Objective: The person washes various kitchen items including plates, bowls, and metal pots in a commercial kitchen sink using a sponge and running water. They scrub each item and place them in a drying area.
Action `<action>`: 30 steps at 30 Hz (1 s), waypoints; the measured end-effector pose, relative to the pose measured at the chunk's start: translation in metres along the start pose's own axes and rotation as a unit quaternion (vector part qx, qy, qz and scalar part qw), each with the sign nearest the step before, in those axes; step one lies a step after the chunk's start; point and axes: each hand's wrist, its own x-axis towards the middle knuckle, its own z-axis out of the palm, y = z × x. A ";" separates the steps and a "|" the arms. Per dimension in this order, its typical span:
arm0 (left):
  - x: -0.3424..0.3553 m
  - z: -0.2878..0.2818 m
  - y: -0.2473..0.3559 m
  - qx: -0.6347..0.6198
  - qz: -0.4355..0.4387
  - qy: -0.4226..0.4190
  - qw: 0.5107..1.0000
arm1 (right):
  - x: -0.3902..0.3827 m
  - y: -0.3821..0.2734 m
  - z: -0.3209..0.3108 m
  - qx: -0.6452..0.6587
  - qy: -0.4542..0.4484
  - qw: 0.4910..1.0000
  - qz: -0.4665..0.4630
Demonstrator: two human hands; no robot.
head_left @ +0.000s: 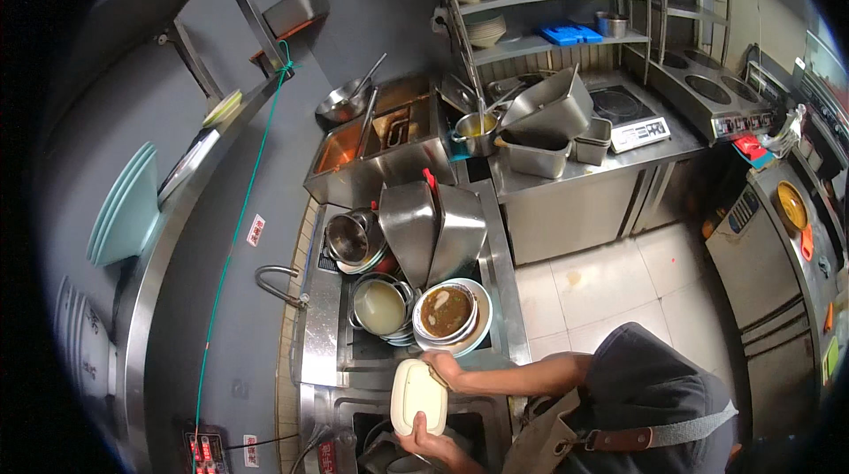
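Note:
A cream rectangular dish [419, 396] with rounded corners is held tilted over the sink, its raised inner outline facing up. My left hand [431, 446] grips its lower end, thumb lying on the surface. At the upper right corner, the fingers of my right hand [444, 370] curl against the edge; a thin brownish strip shows beside them, too small to name. Just beyond stands a white bowl of brown soupy leftovers [445, 310] on stacked plates. A pot of cloudy liquid [379, 307] sits to its left. Below the dish, the sink [473, 412] holds dishes partly hidden by it.
Two tall steel pans [409, 231] and a steel bowl [348, 239] crowd the counter behind. A curved faucet [279, 283] rises at the left. Several pale blue plates [126, 204] stand on a wall shelf. Farther off are a fryer [380, 151] and an induction cooker [638, 132].

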 end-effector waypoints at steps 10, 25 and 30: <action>-0.009 -0.010 -0.013 0.100 0.032 0.029 0.994 | -0.063 0.067 0.028 0.295 -0.313 0.795 0.428; -0.041 -0.104 0.034 0.418 0.013 0.269 0.867 | -0.048 0.078 0.009 0.201 -0.336 0.797 0.460; -0.050 -0.124 0.039 0.340 -0.023 0.413 0.845 | -0.052 0.043 -0.008 0.154 -0.298 0.819 0.465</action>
